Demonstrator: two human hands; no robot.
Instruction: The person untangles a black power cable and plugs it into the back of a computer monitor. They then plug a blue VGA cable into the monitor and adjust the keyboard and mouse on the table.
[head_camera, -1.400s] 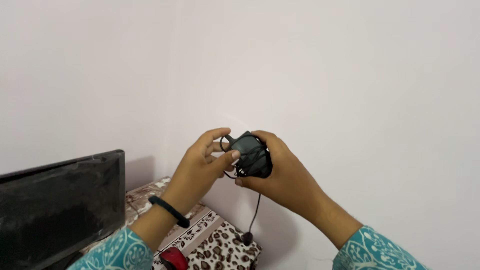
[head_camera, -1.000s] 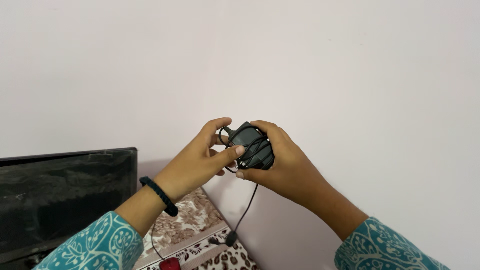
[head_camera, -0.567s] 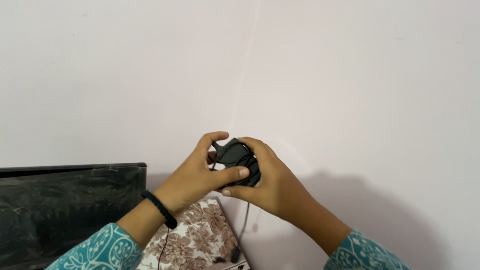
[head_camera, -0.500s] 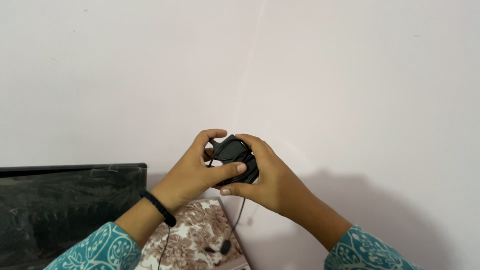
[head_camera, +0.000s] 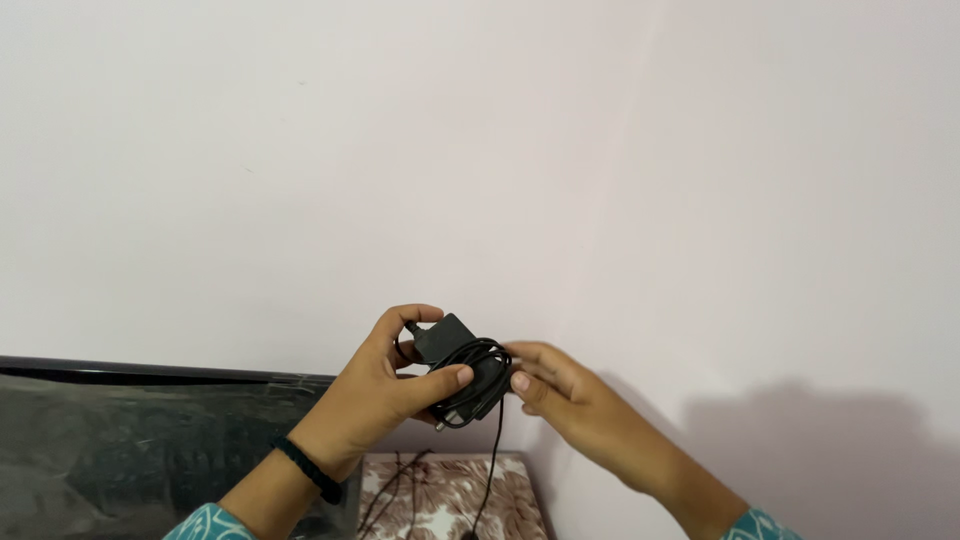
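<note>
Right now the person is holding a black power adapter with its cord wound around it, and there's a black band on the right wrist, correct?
Not quite: the head view shows the black band on the left wrist. The rest holds: the left hand grips the black power adapter with its cord wound around it.

Thing: small black blocky plastic power adapter (head_camera: 455, 362) with thin black cord (head_camera: 483, 352) wound around it
Pose: tilted, one corner raised toward upper left
Place: held up before the pale wall, centre of scene
Cord: several loops wrapped on body, one loose strand hanging straight down
</note>
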